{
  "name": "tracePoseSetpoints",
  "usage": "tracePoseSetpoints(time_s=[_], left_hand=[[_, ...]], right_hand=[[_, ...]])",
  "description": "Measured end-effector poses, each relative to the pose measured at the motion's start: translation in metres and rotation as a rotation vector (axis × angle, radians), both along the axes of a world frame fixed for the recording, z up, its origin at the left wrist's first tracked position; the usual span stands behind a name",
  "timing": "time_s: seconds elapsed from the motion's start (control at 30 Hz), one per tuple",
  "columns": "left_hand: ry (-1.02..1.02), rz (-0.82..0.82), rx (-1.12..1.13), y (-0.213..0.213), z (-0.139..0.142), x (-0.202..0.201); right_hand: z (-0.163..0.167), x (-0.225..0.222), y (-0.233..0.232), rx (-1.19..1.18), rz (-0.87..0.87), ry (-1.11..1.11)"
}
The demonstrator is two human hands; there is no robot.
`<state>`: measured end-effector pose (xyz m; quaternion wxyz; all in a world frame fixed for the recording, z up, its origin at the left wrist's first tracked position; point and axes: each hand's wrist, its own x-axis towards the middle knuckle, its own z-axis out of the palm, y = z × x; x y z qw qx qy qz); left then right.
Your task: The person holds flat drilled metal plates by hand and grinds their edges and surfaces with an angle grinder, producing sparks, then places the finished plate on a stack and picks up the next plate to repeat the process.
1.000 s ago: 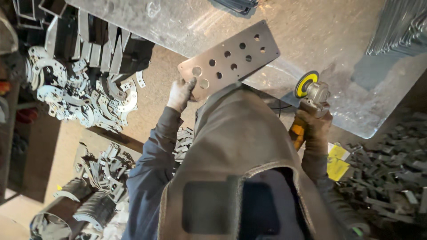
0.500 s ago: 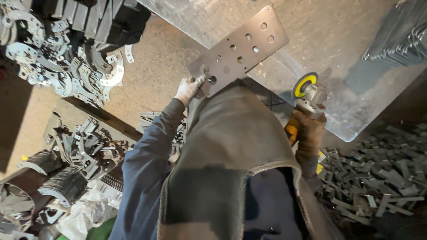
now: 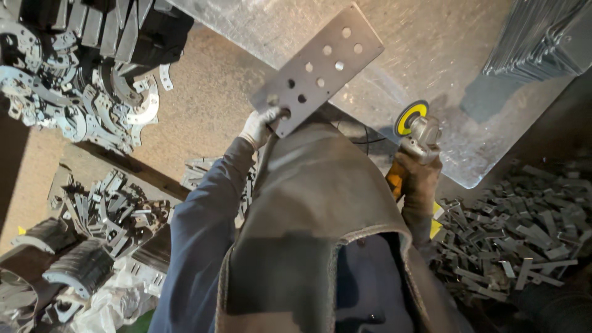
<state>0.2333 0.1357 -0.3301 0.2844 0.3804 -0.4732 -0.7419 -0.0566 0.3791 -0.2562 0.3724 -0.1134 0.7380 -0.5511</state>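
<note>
My left hand (image 3: 259, 126), in a pale glove, grips the near end of a long grey metal plate (image 3: 320, 66) pierced with several round holes. The plate is lifted off the steel worktable (image 3: 431, 37) and slants up to the right. In a brown leather glove, my right hand (image 3: 416, 176) holds an angle grinder (image 3: 416, 126) with a yellow-centred disc, just over the table's near edge. A brown leather apron covers my chest between the two arms.
A heap of curved metal brackets (image 3: 80, 98) lies at the upper left, more dark stamped parts (image 3: 98, 209) at the lower left. Several short flat metal strips (image 3: 518, 222) are piled at the right. Stacked sheets (image 3: 542, 37) rest on the table's far right.
My left hand has raised the holed plate higher and farther over the table. The grinder has stayed by the table's edge. My head has shifted, moving the bracket heap toward the left.
</note>
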Motion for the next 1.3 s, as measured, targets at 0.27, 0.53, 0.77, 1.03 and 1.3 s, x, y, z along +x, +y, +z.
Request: tracePoseSetpoints(time_s=[0.27,0.53,0.77,1.03,1.3], left_hand=[[0.161,-0.103,0.46,-0.008,0.025,0.0],[0.357,-0.046,0.544,-0.044,0.058,-0.042],[-0.058,-0.139,-0.987,-0.121,0.063,-0.094],[0.186,0.021,0.074,-0.199,0.108,-0.157],[-0.28,-0.524,0.141,-0.108,0.072,-0.135]], right_hand=[[0.013,0.002,0.004,-0.041,-0.024,0.018],[0.012,0.001,-0.01,-0.092,0.281,0.764],[0.028,0.011,-0.05,-0.101,-0.289,-0.111],[0.043,0.019,-0.079,0.042,-0.344,-0.034],[0.043,0.019,-0.065,0.217,0.174,0.846]])
